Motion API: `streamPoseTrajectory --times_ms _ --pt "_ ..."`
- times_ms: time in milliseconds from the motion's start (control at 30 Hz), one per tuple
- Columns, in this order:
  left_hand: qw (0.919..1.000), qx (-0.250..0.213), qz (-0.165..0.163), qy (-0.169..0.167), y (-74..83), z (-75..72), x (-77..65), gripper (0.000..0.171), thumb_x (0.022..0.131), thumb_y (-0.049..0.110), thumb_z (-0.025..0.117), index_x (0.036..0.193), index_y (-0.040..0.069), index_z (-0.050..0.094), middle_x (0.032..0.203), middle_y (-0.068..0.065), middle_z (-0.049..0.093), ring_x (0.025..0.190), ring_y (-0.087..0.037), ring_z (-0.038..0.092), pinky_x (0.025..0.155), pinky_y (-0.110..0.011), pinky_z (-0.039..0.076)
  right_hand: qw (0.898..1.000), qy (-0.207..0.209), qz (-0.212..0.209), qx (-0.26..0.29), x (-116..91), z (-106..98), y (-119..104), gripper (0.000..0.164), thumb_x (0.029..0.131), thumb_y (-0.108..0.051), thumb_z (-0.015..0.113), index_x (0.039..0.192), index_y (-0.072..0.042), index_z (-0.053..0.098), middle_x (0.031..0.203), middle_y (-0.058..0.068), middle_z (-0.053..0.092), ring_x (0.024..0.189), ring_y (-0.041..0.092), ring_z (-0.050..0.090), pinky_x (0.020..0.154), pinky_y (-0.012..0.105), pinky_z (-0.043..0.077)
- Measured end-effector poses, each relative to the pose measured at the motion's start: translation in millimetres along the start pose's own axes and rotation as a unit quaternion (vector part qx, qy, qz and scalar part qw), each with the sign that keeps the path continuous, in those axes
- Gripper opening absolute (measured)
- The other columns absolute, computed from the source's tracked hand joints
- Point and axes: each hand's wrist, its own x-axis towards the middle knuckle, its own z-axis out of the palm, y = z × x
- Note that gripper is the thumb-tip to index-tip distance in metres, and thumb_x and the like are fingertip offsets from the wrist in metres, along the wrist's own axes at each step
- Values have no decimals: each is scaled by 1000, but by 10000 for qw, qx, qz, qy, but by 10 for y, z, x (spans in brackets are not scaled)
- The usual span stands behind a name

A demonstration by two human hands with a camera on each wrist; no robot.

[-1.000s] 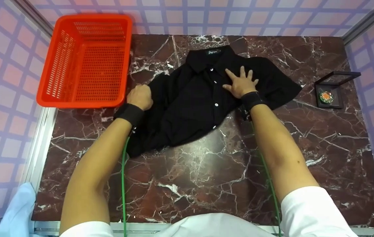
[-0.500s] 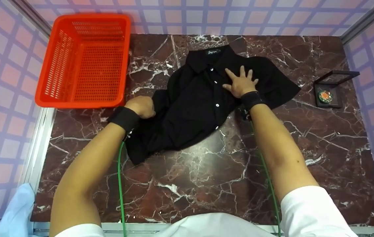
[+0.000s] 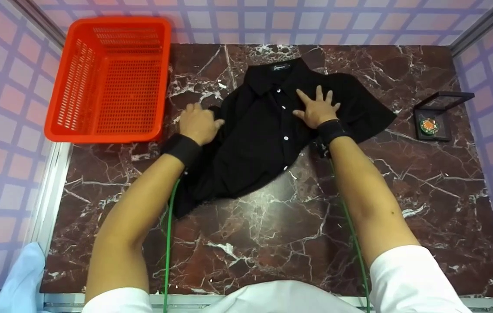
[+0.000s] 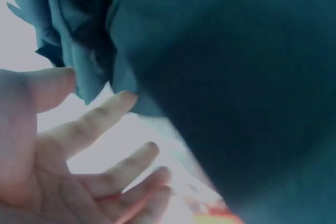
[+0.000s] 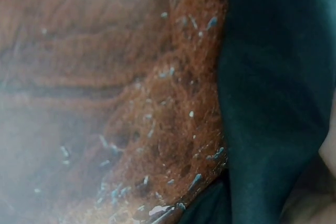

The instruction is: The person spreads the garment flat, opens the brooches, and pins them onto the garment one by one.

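Note:
A black short-sleeved button shirt (image 3: 250, 139) lies on the table, its collar toward the far edge and its left part bunched in folds. Spread flat, my right hand (image 3: 317, 112) rests on the shirt's chest, right of the white buttons; in the right wrist view only a bit of that hand shows beside the dark cloth (image 5: 273, 93). My left hand (image 3: 199, 125) is over the shirt's left edge. In the left wrist view its fingers (image 4: 105, 116) are apart and loosely straight, with the hanging dark cloth (image 4: 89, 51) right by the fingertips and nothing gripped.
A red plastic basket (image 3: 166, 78) stands at the back left. On the right is a small black open case (image 3: 444, 126) with a round green and orange piece (image 3: 428, 126). Green cables (image 3: 168, 248) trail from both wrists. Tiled walls (image 3: 263, 21) border the marble table (image 3: 272, 243).
The left hand first held the shirt's left side and moved toward me with it, then let go and went back up with its fingers loosened. The right hand stayed in place.

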Motion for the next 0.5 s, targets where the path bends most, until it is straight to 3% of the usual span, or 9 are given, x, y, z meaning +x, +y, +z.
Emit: streamPoseTrajectory --times_ms 167,333,433,500 --pt "9980 -210 468 366 124 121 103 48 95 46 65 118 4 73 123 -23 56 119 -40 44 101 -51 35 10000 -34 25 6 -10 7 -8 70 105 -49 43 162 -36 6 164 24 -16 145 55 -16 109 77 2" --pt "9893 -1100 695 654 186 118 163 30 96 28 65 104 0 69 111 -21 64 108 -42 59 94 -52 45 10000 -53 27 18 -21 -11 -15 70 105 -50 43 162 -37 5 164 23 -17 145 54 -17 109 77 1" --pt "9753 -2003 693 616 185 81 198 27 100 28 59 96 2 61 100 -19 66 98 -39 64 87 -49 48 10000 -31 28 27 -24 -18 -4 70 105 -50 43 162 -37 5 164 23 -17 145 54 -17 109 77 1" --pt "9579 -2759 647 463 171 56 212 25 101 28 56 96 4 58 94 -14 64 91 -32 63 83 -42 47 10000 -23 24 39 -28 -15 -1 70 105 -49 43 162 -37 5 164 23 -17 145 54 -17 109 77 1"
